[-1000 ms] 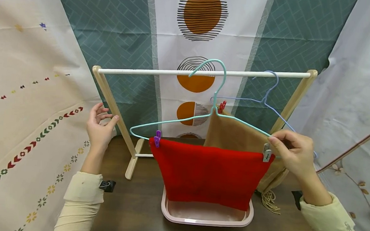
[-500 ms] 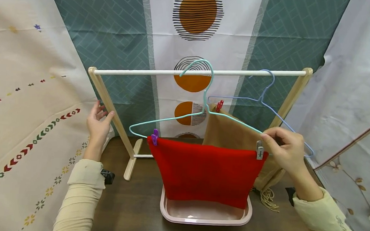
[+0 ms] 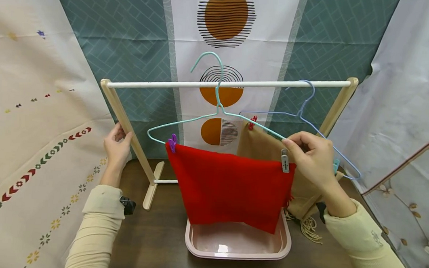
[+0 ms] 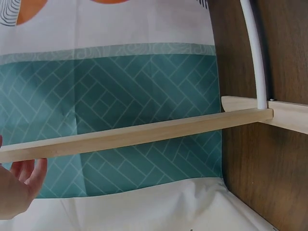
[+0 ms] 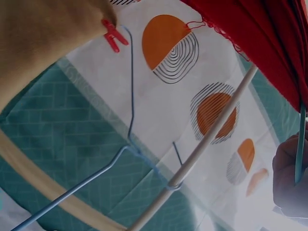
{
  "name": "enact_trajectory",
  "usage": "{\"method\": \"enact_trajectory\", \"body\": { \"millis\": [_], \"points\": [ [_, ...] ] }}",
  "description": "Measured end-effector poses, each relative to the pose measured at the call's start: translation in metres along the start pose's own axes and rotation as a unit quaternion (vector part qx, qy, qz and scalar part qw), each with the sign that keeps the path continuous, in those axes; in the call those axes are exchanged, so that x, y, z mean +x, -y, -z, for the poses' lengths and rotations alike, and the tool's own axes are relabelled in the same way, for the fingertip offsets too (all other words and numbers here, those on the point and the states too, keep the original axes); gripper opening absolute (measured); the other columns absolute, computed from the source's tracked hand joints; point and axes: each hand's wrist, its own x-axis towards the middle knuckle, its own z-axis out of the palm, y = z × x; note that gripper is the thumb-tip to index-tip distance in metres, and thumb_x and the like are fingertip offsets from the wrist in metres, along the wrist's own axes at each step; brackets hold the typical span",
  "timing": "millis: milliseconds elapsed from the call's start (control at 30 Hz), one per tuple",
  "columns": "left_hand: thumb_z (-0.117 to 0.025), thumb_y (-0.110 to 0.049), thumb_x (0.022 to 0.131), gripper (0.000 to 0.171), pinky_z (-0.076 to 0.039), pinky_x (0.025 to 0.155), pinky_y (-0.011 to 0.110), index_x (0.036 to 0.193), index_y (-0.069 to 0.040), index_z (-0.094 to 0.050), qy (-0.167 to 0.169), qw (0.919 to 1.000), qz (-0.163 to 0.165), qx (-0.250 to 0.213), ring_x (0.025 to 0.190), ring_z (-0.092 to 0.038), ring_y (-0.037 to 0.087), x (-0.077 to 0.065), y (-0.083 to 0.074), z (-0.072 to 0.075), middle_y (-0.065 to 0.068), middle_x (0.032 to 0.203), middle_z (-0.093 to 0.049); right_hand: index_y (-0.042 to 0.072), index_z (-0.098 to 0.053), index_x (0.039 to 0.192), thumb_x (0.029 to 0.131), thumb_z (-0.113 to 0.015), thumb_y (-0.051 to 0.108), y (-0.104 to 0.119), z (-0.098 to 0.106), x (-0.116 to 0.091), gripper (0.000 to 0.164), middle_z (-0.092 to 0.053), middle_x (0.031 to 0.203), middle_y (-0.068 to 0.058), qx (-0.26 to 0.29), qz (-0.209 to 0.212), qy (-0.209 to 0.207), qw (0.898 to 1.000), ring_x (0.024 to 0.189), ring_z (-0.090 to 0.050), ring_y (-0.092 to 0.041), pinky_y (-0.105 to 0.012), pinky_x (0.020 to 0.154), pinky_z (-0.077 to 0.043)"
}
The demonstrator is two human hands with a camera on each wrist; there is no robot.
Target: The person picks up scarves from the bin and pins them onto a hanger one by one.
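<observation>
In the head view my right hand (image 3: pixel 309 157) pinches the right arm of a mint-green clothes hanger (image 3: pixel 186 121), thumb on top. A red cloth (image 3: pixel 230 183) hangs from it, held by a purple clothespin (image 3: pixel 172 142) and a grey clothespin (image 3: pixel 284 161). The hanger tilts, and its hook rises above the white rod (image 3: pixel 148 84) of the drying rack. My left hand (image 3: pixel 117 147) grips the rack's left wooden post (image 3: pixel 127 123); in the left wrist view fingertips show on both sides of that post (image 4: pixel 139 134).
A blue hanger (image 3: pixel 311 123) hangs on the rod at the right, bearing a tan cloth (image 3: pixel 258 140) with a red clothespin (image 3: pixel 252 122). A pink basin (image 3: pixel 237 254) stands on the dark wooden table (image 3: pixel 150 244) below. Patterned cloths line the back and sides.
The mint-green hanger has moved left and up with the red cloth, its hook rising higher above the rod. My left hand has closed in on the post.
</observation>
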Motion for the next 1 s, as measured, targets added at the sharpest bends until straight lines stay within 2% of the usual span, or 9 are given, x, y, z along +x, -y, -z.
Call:
{"method": "enact_trajectory", "body": {
  "millis": [233,433,633,800,867,1000],
  "points": [
    [-0.055,0.012,0.082,0.044,-0.044,0.072,0.013,0.125,0.004,-0.051,-0.026,0.9978,0.017,-0.058,0.083,-0.055,0.01,0.006,0.007,-0.002,0.013,0.098,-0.057,-0.003,-0.066,0.068,0.078,-0.065,-0.006,0.011,-0.017,0.016,0.011,-0.05,0.052,0.001,0.003,-0.064,0.006,0.998,0.043,-0.034,-0.004,-0.018,0.039,-0.027],
    [-0.06,0.007,0.081,0.042,-0.047,0.07,0.014,0.122,-0.003,-0.055,-0.064,0.9907,0.061,-0.104,0.087,-0.059,0.012,0.014,0.018,-0.002,0.013,0.103,-0.062,-0.003,-0.066,0.069,0.08,-0.065,-0.001,0.015,-0.036,0.027,0.012,-0.053,0.054,-0.006,0.026,-0.117,0.002,0.993,0.045,-0.036,-0.007,-0.018,0.04,-0.028],
    [-0.063,0.001,0.082,0.039,-0.046,0.063,0.015,0.119,-0.008,-0.059,-0.081,0.9913,0.064,-0.082,0.084,-0.059,0.012,0.021,0.029,-0.002,0.007,0.099,-0.065,-0.007,-0.066,0.072,0.081,-0.065,0.0,0.019,-0.057,0.034,0.012,-0.052,0.054,-0.008,0.083,-0.173,0.024,0.981,0.045,-0.036,-0.01,-0.019,0.038,-0.029],
    [-0.063,0.002,0.082,0.038,-0.046,0.061,0.015,0.118,-0.007,-0.06,-0.079,0.9924,0.06,-0.073,0.08,-0.059,0.01,0.02,0.025,-0.002,0.005,0.095,-0.066,-0.011,-0.064,0.077,0.083,-0.063,0.001,0.025,-0.074,0.036,0.014,-0.046,0.054,-0.004,0.147,-0.249,0.039,0.956,0.046,-0.037,-0.011,-0.02,0.039,-0.03],
    [-0.062,0.004,0.082,0.037,-0.046,0.059,0.015,0.117,-0.005,-0.06,-0.078,0.9933,0.055,-0.066,0.077,-0.059,0.008,0.018,0.02,-0.001,0.003,0.091,-0.066,-0.013,-0.062,0.079,0.084,-0.061,0.001,0.028,-0.081,0.036,0.015,-0.047,0.056,-0.004,0.18,-0.29,0.046,0.939,0.048,-0.038,-0.01,-0.02,0.041,-0.032],
    [-0.061,0.006,0.081,0.036,-0.045,0.056,0.014,0.117,0.0,-0.059,-0.074,0.9946,0.047,-0.056,0.071,-0.058,0.005,0.013,0.011,-0.003,0.001,0.087,-0.065,-0.01,-0.059,0.082,0.086,-0.058,0.001,0.036,-0.099,0.033,0.012,-0.044,0.055,-0.003,0.245,-0.363,0.054,0.897,0.045,-0.034,-0.01,-0.02,0.04,-0.028]
  ]
}}
